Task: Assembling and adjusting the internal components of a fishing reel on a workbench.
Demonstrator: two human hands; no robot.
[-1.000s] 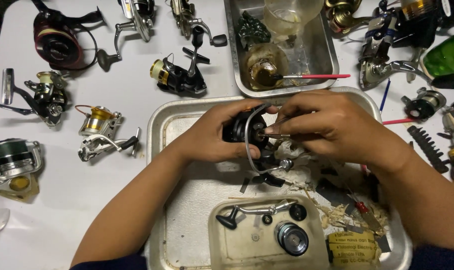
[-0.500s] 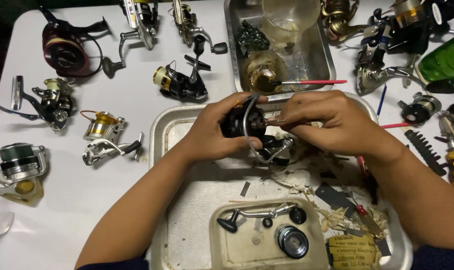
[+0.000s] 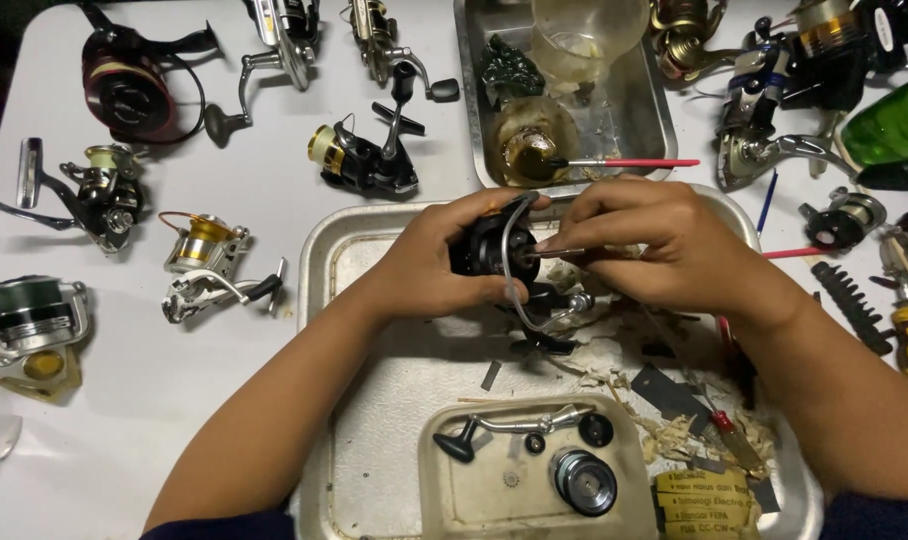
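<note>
Head view: my left hand [image 3: 429, 265] is wrapped around a black spinning reel body [image 3: 489, 250], held above the big metal tray [image 3: 319, 300], bail wire looping down in front. My right hand [image 3: 664, 245] has fingertips pinched on a thin metal shaft [image 3: 559, 252] poking out of the reel's face; I can't tell if it's a tool or the reel's own spindle. Below sit a cream plastic dish [image 3: 444, 490] with a loose handle [image 3: 519, 428] and a round spool part [image 3: 584, 480], plus paper scraps and shavings.

Risk as I judge it: the pinch is tiny, so a slip could drop the shaft into the scrap litter, where it would be hard to spot. Bail wire sits close to the fingers and could snag. Grease from the brush dish [image 3: 534, 150] just behind could make the grip slick.
</note>
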